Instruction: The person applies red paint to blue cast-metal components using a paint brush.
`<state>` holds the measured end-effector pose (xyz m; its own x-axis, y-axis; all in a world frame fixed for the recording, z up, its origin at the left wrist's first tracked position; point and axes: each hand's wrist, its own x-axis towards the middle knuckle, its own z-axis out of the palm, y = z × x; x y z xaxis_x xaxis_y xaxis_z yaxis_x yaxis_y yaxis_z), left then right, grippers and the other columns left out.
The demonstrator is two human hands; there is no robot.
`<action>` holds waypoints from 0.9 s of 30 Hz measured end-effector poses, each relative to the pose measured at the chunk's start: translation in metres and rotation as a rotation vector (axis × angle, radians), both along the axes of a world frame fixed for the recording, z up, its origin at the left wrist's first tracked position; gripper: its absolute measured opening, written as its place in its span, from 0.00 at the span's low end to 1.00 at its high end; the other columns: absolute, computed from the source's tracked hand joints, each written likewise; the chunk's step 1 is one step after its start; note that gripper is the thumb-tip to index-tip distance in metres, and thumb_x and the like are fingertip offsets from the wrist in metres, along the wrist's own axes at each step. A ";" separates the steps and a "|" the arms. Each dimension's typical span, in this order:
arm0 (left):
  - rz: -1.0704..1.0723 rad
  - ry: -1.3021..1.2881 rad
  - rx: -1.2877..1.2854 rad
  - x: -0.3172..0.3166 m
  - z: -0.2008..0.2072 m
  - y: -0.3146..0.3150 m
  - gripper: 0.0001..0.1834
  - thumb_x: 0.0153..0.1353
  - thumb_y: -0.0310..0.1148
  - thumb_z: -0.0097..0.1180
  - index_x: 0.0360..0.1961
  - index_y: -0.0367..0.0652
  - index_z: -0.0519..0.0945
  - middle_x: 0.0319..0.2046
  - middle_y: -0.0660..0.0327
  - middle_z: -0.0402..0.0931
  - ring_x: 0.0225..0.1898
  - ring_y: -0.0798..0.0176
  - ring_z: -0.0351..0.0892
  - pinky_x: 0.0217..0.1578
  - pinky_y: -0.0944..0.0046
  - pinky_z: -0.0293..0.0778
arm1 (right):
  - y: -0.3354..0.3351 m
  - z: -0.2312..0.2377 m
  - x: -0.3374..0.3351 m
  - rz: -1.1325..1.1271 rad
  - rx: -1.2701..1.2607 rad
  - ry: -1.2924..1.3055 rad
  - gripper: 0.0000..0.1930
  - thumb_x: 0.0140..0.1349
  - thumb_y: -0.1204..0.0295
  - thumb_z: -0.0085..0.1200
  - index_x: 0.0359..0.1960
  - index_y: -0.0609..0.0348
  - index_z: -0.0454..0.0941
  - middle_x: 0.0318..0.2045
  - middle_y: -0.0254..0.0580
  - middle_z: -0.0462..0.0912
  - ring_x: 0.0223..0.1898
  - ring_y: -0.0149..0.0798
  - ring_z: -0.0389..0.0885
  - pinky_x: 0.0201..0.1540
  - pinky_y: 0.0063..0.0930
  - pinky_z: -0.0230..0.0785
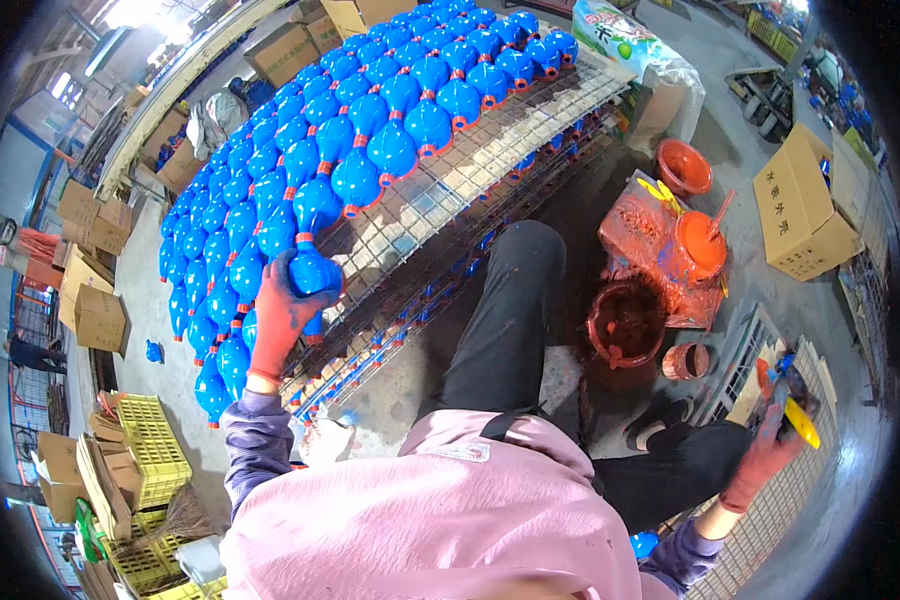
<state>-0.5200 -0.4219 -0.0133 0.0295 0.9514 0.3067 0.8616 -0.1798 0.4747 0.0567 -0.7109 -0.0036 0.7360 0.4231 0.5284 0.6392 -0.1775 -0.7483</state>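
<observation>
Rows of glossy blue bulb-shaped pieces (368,115) with red-painted necks cover a wire mesh rack (450,165). At the rack's near edge my left hand (288,305), in a red and dark-stained glove, has its fingers wrapped round one blue bulb-shaped piece (315,272), close against its neighbours. Far to the right, beside my knee, my right hand (767,440) in a similar glove is closed around a yellow-handled tool (802,423). The tool's working end cannot be made out. A small patch of blue and red shows beyond the right fingers, too unclear to name.
Right of the rack, a paint-smeared board (640,225) carries an orange-red bowl (700,245). Around it are a red basin (684,167), a dark-stained bucket (625,322) and a small can (685,361). A cardboard box (805,205) stands far right; yellow crates (155,450) are at left.
</observation>
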 end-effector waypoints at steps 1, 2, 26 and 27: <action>0.005 0.072 -0.029 -0.009 0.004 -0.002 0.47 0.32 0.40 0.76 0.56 0.37 0.70 0.47 0.46 0.74 0.46 0.47 0.78 0.47 0.55 0.75 | -0.001 0.006 0.008 0.077 -0.092 -0.141 0.19 0.62 0.77 0.47 0.55 0.70 0.70 0.43 0.42 0.76 0.39 0.33 0.77 0.39 0.22 0.70; 0.009 0.146 -0.057 -0.016 0.007 -0.005 0.47 0.31 0.40 0.76 0.57 0.38 0.70 0.47 0.45 0.74 0.46 0.45 0.78 0.47 0.55 0.75 | -0.004 0.012 0.012 0.155 -0.184 -0.279 0.18 0.62 0.77 0.48 0.54 0.70 0.72 0.41 0.40 0.76 0.37 0.31 0.76 0.37 0.20 0.68; -0.691 0.665 0.454 0.054 0.034 0.046 0.26 0.68 0.34 0.50 0.64 0.35 0.65 0.62 0.47 0.64 0.65 0.50 0.60 0.64 0.54 0.58 | -0.278 -0.290 -0.050 -0.148 -1.382 0.195 0.19 0.53 0.72 0.52 0.50 0.49 0.74 0.32 0.52 0.79 0.28 0.53 0.81 0.29 0.48 0.74; -0.613 0.391 0.346 0.061 0.036 0.051 0.27 0.67 0.34 0.50 0.65 0.35 0.64 0.63 0.49 0.63 0.65 0.52 0.60 0.64 0.54 0.57 | -0.274 -0.303 -0.068 -0.091 -1.302 0.055 0.20 0.53 0.73 0.52 0.50 0.49 0.74 0.31 0.50 0.80 0.29 0.52 0.82 0.27 0.47 0.74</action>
